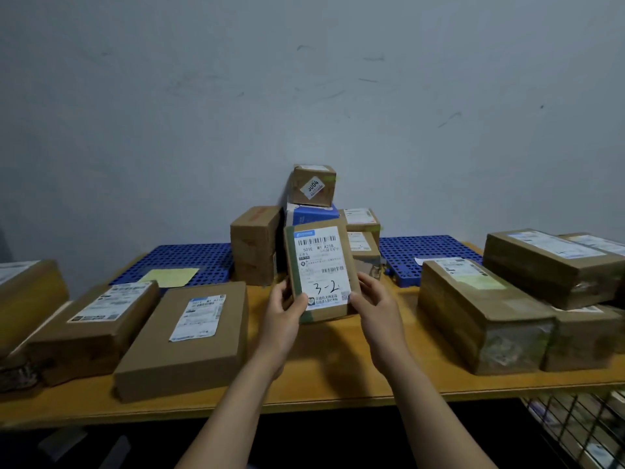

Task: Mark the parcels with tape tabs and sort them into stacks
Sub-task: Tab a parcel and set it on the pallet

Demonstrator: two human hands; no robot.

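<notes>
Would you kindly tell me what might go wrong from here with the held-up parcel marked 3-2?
1. The left hand and right hand grip the flat brown cardboard parcel only at its lower corners while it stands upright, so it might slip onto the wooden table.
2. The small brown cardboard box sits askew atop the blue and white box behind it; a nudge there could topple it.

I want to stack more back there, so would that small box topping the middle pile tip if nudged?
Probably: the small box sits skewed on the blue box, highest in the pile. It looks like stiff cardboard and likely light for its size, so it should slide or tip rather than crush.
</notes>
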